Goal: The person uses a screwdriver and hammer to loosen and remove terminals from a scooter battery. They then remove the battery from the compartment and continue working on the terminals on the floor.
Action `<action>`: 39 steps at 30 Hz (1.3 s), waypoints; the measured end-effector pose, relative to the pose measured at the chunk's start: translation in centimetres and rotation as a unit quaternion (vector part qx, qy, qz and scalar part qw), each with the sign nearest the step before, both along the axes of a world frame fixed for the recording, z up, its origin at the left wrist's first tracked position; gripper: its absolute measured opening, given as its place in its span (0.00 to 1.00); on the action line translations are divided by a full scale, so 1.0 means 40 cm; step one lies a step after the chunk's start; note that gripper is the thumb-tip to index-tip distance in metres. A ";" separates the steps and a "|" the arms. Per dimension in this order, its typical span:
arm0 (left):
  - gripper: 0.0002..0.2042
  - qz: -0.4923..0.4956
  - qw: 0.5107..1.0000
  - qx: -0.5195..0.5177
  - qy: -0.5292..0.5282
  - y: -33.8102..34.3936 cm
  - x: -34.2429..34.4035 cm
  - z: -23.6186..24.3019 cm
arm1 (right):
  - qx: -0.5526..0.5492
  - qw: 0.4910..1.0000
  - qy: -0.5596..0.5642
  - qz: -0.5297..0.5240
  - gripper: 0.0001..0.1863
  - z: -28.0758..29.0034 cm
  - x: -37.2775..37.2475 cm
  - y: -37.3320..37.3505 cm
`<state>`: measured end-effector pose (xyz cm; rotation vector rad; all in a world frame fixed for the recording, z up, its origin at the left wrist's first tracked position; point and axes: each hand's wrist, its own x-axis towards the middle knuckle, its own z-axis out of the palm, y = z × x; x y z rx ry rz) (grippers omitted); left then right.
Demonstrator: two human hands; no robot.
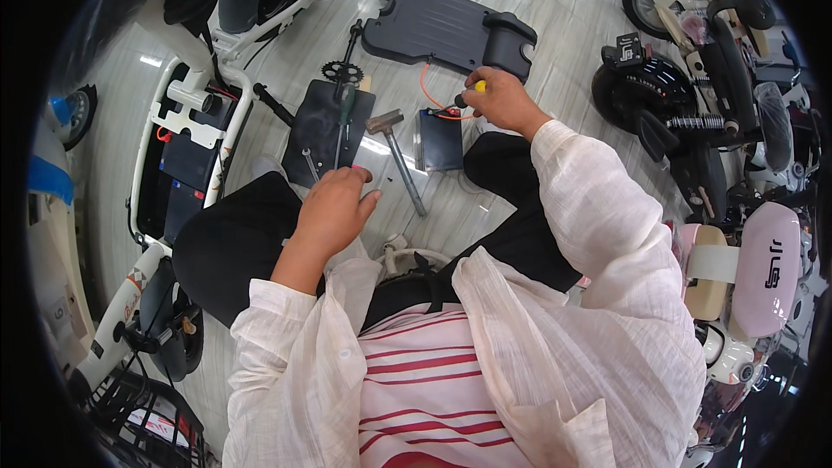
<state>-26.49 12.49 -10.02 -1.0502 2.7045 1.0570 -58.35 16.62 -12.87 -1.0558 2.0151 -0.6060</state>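
Grasping a yellow-black tool (480, 87), the right hand (506, 102) is hovering by the far right corner of the black box (442, 143); the left hand (333, 211) is curling its fingers near the wrench (309, 162), its hold unclear.

Stretches the bent right arm (589, 178) forward, clenches the right hand (501, 97) in a grip, and holds the left hand (334, 211) closer in, its back upward and fingers (345, 178) curled.
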 end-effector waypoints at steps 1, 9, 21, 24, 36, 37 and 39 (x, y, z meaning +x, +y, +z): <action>0.15 0.000 1.000 0.000 0.002 -0.001 -0.002 -0.006 | -0.032 0.998 0.046 0.032 0.20 -0.015 0.008 -0.004; 0.15 -0.003 1.000 -0.006 0.020 -0.006 -0.001 -0.011 | -0.024 0.993 0.087 0.071 0.17 -0.044 0.022 -0.021; 0.14 -0.006 1.000 -0.020 0.016 -0.003 0.010 -0.021 | -0.063 0.964 0.120 0.227 0.17 -0.040 -0.007 -0.019; 0.14 -0.009 1.000 -0.021 0.009 -0.002 0.007 -0.022 | -0.039 0.971 0.140 0.192 0.16 -0.040 0.001 -0.022; 0.15 -0.005 1.000 -0.011 -0.019 -0.003 0.016 -0.037 | 0.086 0.948 0.240 0.189 0.21 -0.035 0.023 -0.097; 0.15 -0.002 1.000 -0.009 -0.028 -0.003 0.017 -0.034 | 0.097 0.952 0.234 0.172 0.21 -0.029 0.029 -0.099; 0.15 0.001 0.999 -0.009 -0.035 -0.006 0.020 -0.032 | 0.135 0.952 0.221 0.161 0.19 -0.013 0.035 -0.105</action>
